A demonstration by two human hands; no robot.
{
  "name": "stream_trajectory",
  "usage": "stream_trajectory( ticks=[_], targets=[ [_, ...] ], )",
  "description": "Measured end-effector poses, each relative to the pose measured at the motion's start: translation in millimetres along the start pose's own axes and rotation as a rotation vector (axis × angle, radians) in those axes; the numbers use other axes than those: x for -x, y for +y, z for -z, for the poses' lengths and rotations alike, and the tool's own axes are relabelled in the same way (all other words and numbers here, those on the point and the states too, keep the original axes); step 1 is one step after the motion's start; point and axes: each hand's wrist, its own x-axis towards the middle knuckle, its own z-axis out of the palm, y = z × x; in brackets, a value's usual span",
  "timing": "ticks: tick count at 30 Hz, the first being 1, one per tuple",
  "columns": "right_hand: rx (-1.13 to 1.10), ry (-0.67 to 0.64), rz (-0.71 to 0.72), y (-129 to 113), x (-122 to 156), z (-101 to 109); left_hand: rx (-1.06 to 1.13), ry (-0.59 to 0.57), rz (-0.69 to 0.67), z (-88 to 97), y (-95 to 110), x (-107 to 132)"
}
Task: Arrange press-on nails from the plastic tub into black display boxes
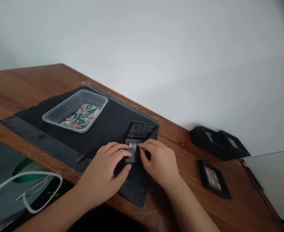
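A small black box (130,159) stands with its windowed lid (142,130) raised, on a black cloth. Several decorated false nails (132,146) lie in a row inside it, pink and pale ones among them. My left hand (108,167) rests at the box's left side, fingers spread over its edge and the thumb by its front corner. From the right, my right hand (160,159) reaches to the end of the row, index finger and thumb curled close together. Whatever sits between those fingertips is too small to make out.
On the black cloth (113,116), a clear plastic tub (57,113) holds many loose false nails. To the right on the wooden table (187,167) lie a closed windowed box (214,178) and stacked black boxes (218,141) by the wall. A white cable (39,173) loops at lower left.
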Motion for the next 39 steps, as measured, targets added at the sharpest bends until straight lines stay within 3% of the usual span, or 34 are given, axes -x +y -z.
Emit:
stream_trajectory(
  ticks=[14, 23, 39],
  targets=[
    [-0.048, -0.065, 0.053, 6, -4, -3, -0.022, -0.022, -0.008, 0.3, 0, -1],
    [-0.363, -0.03, -0.105, 16, -9, -9, -0.006, -0.024, 0.01, 1.2, 0, -1],
    [-0.499, -0.035, -0.176, 22, -11, -9, -0.001, -0.027, 0.006, 2.0, 1, -1]
  ],
)
